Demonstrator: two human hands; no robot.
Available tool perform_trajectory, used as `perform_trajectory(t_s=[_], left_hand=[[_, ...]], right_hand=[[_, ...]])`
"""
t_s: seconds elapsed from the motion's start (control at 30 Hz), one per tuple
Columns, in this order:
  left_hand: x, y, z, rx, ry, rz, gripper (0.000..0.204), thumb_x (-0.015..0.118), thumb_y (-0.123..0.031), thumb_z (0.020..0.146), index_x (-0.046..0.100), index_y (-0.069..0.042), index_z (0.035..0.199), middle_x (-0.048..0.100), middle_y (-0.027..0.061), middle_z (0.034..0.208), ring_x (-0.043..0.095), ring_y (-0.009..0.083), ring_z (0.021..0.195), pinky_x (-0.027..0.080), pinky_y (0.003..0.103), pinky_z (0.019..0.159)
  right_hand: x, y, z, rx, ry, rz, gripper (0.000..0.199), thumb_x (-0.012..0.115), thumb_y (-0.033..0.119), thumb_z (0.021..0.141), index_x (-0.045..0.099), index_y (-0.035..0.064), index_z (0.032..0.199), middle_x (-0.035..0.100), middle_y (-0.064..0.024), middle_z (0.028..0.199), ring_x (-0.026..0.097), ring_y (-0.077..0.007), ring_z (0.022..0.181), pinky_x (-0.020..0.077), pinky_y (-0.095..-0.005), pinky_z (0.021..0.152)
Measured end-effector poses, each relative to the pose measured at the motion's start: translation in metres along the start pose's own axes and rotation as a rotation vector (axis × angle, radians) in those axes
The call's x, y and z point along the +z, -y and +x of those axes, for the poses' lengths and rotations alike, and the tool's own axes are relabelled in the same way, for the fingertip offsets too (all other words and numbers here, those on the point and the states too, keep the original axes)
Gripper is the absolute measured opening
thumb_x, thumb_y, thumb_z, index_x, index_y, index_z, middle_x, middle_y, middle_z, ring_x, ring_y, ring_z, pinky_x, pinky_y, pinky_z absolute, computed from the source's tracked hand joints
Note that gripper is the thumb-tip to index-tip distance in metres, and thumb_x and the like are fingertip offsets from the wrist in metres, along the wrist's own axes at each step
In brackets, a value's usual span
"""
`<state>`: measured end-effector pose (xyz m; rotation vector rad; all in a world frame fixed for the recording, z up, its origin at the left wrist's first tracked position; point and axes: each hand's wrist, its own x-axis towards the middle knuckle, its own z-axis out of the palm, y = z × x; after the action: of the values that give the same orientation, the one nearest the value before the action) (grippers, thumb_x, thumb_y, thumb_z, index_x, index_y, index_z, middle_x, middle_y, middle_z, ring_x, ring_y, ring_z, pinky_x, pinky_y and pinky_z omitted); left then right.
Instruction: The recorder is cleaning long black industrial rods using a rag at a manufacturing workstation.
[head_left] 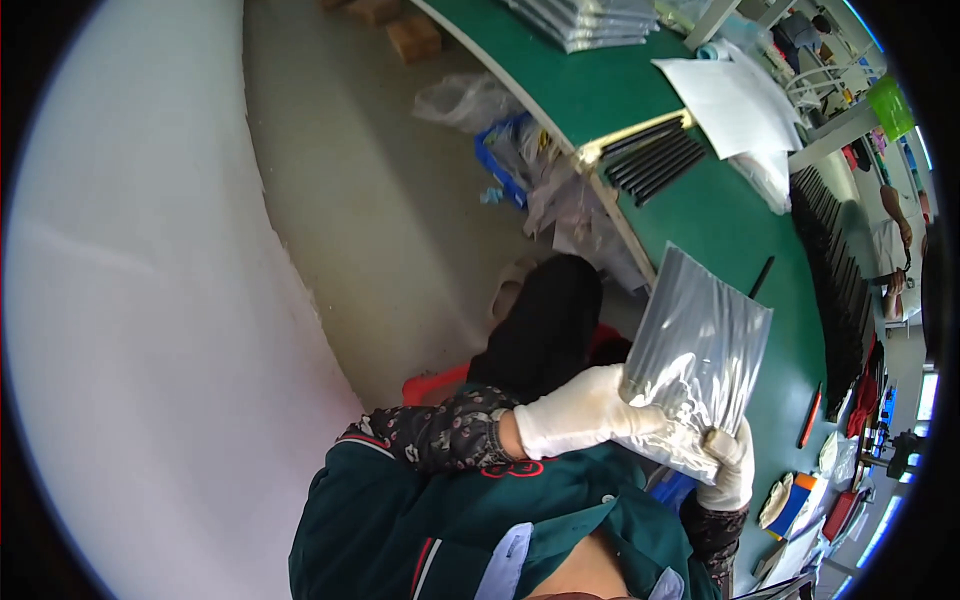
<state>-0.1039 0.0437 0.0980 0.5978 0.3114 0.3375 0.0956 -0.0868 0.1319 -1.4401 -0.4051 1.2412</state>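
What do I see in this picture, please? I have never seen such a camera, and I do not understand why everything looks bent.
There is no machine here: a person works with their own hands, in white gloves. The only picture comes from a wide camera worn on the person's head, looking down, and its round lens bends straight edges. The left hand and right hand together hold a clear plastic bag by its lower part; its contents are hard to make out. Beyond it is a green table, bearing a group of black rods, a white sheet, a stack of clear packages and a thin red tool.
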Motion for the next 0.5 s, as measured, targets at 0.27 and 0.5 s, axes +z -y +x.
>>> perform_trajectory(t_s=[0.27,0.5], left_hand=[[0.012,0.031,0.018,-0.092,0.252,0.021,0.048,0.071,-0.017,0.087,0.05,0.004,0.125,0.062,0.0085,0.119,0.057,0.0151,0.107,0.045,0.029,0.096],[0.003,0.002,0.024,-0.072,0.35,0.247,0.061,0.068,-0.029,0.089,0.042,0.004,0.134,0.056,0.0087,0.127,0.051,0.0159,0.116,0.041,0.03,0.1]], right_hand=[[-0.023,-0.004,-0.05,-0.07,-0.158,0.048,0.066,0.08,0.013,0.068,0.049,-0.0107,0.121,0.066,-0.0163,0.104,0.068,-0.0237,0.086,0.056,-0.0326,0.075],[0.012,0.016,-0.039,-0.164,-0.107,0.104,0.064,0.078,0.01,0.067,0.05,-0.0125,0.119,0.066,-0.0166,0.102,0.068,-0.0238,0.085,0.0556,-0.0339,0.075]])
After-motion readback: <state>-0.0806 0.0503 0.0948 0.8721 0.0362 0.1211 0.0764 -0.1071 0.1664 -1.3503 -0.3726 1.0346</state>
